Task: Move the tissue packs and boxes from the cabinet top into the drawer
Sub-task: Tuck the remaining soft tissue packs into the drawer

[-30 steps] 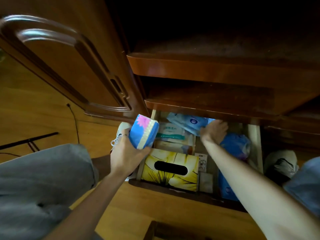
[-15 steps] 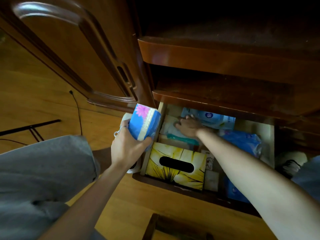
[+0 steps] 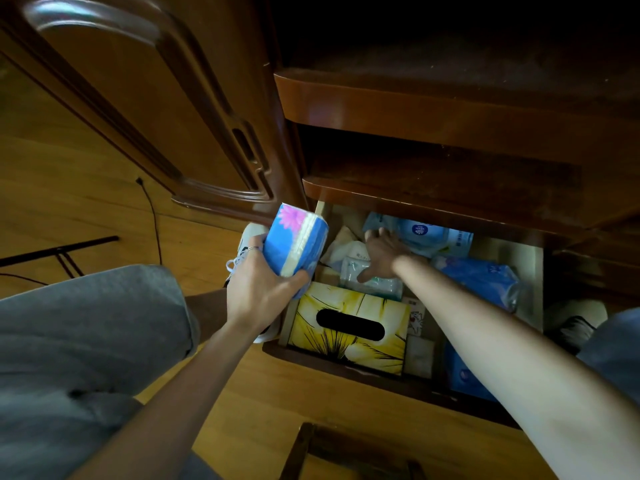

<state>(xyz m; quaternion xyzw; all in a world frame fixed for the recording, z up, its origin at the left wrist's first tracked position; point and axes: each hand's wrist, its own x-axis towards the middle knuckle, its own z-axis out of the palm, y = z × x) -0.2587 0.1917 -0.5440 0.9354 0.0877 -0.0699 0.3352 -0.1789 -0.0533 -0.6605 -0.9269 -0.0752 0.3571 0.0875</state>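
The left hand [image 3: 258, 289] grips a blue tissue pack [image 3: 296, 245] at the drawer's [image 3: 533, 271] nine o'clock edge. The right hand [image 3: 382, 252], fingers spread, presses a clear pack [image 3: 372, 285] inside.

We see a blue tissue pack [image 3: 296, 245] with a pink flower, tilted above the open drawer [image 3: 530, 271]'s left edge. Inside lie a yellow tissue box [image 3: 349, 329] in front, pale wipe packs [image 3: 420, 233] behind, and blue packs [image 3: 481, 277] along the right.

Left hand [image 3: 258, 289] gripping; right hand [image 3: 381, 252] fingers spread, reaching down.
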